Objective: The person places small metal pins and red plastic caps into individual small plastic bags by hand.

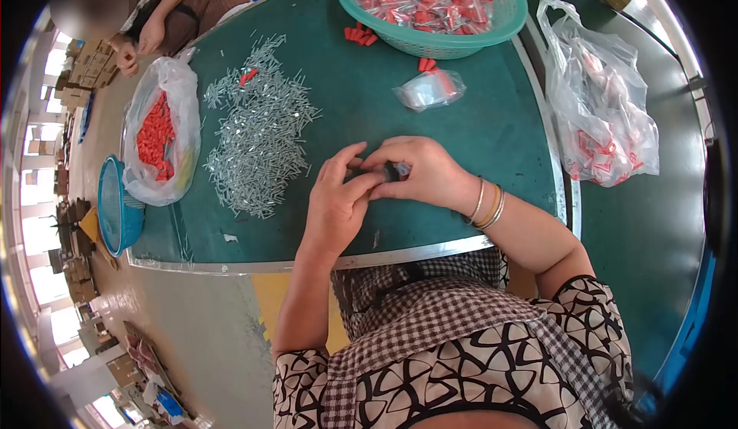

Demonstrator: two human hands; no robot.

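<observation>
Above the front part of the green table, my left hand (pixel 339 186) and my right hand (pixel 425 169) meet with fingers curled. Between them is a small clear plastic bag (pixel 401 169), mostly hidden by the fingers. My right hand pinches it, and my left thumb and fingertips close on its near side. What is inside the bag is too small to tell. To the left of my hands lies a wide pile of metal screws or nails (pixel 257 141). Beyond my right hand lies a stack of clear small bags (pixel 430 91), with a few red plugs (pixel 427 64) behind it.
A green basket (pixel 430 43) of filled bags stands at the far edge, loose red plugs (pixel 360 35) beside it. At left are a plastic bag of red plugs (pixel 157 141) and a blue basket (pixel 112 206). A white carrier bag (pixel 603 114) lies right. Another person's hands (pixel 142 44) show far left.
</observation>
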